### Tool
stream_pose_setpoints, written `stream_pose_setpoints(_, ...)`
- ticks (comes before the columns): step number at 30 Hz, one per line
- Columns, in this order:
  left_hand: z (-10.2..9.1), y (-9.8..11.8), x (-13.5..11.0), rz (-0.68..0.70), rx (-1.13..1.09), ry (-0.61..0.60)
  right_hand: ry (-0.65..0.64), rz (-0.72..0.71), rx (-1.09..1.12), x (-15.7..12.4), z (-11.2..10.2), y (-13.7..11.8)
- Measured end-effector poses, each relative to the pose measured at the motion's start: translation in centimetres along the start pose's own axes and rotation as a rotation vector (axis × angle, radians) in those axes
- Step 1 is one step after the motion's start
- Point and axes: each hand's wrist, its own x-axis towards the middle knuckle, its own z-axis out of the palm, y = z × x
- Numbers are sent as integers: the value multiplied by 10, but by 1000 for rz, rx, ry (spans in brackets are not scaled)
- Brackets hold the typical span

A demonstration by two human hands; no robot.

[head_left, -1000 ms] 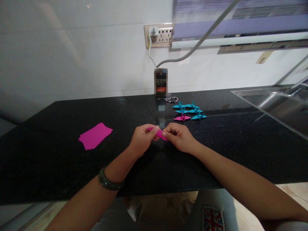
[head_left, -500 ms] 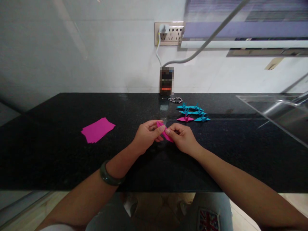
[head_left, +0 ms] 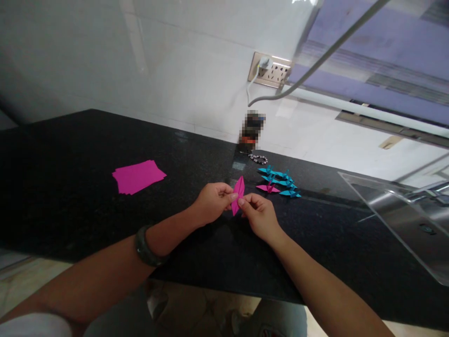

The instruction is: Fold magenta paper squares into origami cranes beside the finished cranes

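Observation:
A narrow, folded pink paper piece (head_left: 238, 192) stands nearly upright between my two hands, just above the black counter (head_left: 70, 187). My left hand (head_left: 212, 204) pinches its left side with thumb and fingers closed. On the other side, my right hand (head_left: 258, 215) pinches its lower right edge. A dark bangle sits on my left wrist. Beyond my hands lie several finished blue paper cranes (head_left: 280, 179) and one pink crane (head_left: 268, 188).
A stack of pink paper sheets (head_left: 138, 176) lies to the left. A bead bracelet (head_left: 258, 158) and a small blurred object (head_left: 251, 128) sit by the wall under a power socket (head_left: 270, 71). A steel sink (head_left: 407, 215) is at the right.
The folded pink piece has turned from lying flat between my fingers to standing upright. The view has tilted and swung, so the counter now slants.

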Motion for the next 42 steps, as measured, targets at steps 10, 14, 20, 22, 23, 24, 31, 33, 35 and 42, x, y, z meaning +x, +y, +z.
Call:
stream_pose_setpoints(10,-1,3,-4,167,196,100,-59,-105,-88,-1,-2,-11)
stream_pose_setpoints(14,-1,0,-3,170,228,116,-83,-136,-140,-2,-3,-11)
stream_pose_setpoints(20,-1,-3,-3,181,215,117,-92,-43,-37,0,-3,-7)
stream_pose_setpoints(22,-1,-3,-3,180,226,106,-87,6,47,2,-3,-6)
stream_pose_setpoints(23,-1,-3,-4,180,235,94,-73,17,87,2,-3,-5)
stream_pose_setpoints(24,-1,-2,-4,181,243,80,-57,19,118,3,-3,-4)
stream_pose_setpoints(31,1,-7,-2,129,166,-20,27,-24,106,4,-4,0)
stream_pose_setpoints(33,2,-8,-2,103,126,-72,62,-15,151,5,-4,0)
stream_pose_setpoints(35,2,-9,-2,88,107,-100,81,-7,196,5,-3,-1)
stream_pose_setpoints(42,2,-7,-4,85,67,-100,63,48,277,5,-1,-1)
